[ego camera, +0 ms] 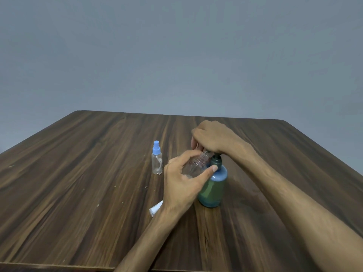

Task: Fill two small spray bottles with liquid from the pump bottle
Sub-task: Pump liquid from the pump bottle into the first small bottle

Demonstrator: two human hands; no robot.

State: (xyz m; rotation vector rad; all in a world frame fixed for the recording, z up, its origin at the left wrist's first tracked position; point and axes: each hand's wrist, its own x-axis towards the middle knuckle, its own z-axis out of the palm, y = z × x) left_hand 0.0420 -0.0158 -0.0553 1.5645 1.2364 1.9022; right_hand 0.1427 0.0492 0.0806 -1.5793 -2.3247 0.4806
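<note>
Left hand (181,183) grip around tilted clear bottle (193,166), right hand (213,139) curled atop green pump bottle (213,188).

Desk (98,173): dark wood-grain surface, smooth, low sheen, a few pale specks and scuffs. Capped spray bottle (157,163): clear glossy plastic body, light blue plastic sprayer top. Open spray bottle (194,167): clear plastic, ribbed threaded neck. Pump bottle (213,189): translucent blue-green plastic, smooth, soft gloss; darker plastic collar. Wall (176,55): matt grey-blue, even.
</note>
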